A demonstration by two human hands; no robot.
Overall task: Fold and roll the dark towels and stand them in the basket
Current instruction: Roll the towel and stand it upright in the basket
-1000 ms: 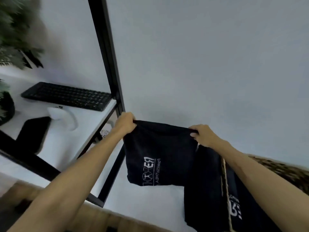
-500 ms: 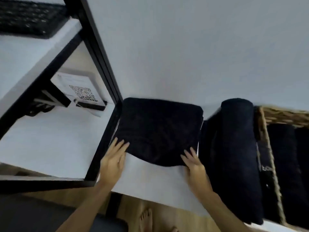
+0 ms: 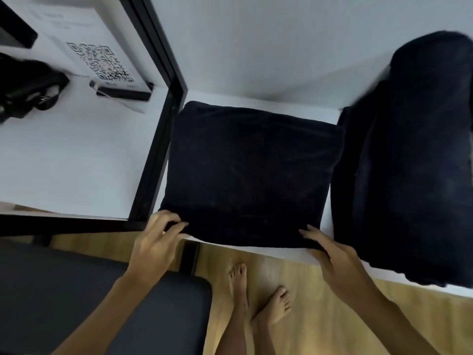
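Folded dark towel (image 3: 252, 172) lies flat as a rough square on the white desk (image 3: 256, 75), centre of frame, its left edge just beside the black frame post (image 3: 163, 116) and its near edge at the desk's front lip. Left hand (image 3: 153, 248) at the towel's lower-left corner: fingers curled over the corner, thumb against the hem, looks like a pinch on the fabric. Right hand (image 3: 332, 254) at the lower-right corner: fingers fairly straight, lying on or along the near edge, touching the cloth; whether the thumb is tucked under the hem I cannot tell. Pile of dark towels (image 3: 407, 160) at the right of frame, bulky, rolled-looking top end toward upper right, its left side touching or just beside the folded towel's right edge; it overhangs the desk's front lip at lower right. Basket not in frame. Upper left, behind the black frame: white shelf surface (image 3: 64, 155) with a QR-code card (image 3: 99, 60) propped in a dark stand, and a black strap or bag (image 3: 28, 88) at the far left edge, partly cut off. Lower left: dark grey seat pad (image 3: 89, 303). Bottom centre: wooden floor (image 3: 307, 303) with the person's two bare feet (image 3: 256, 295).
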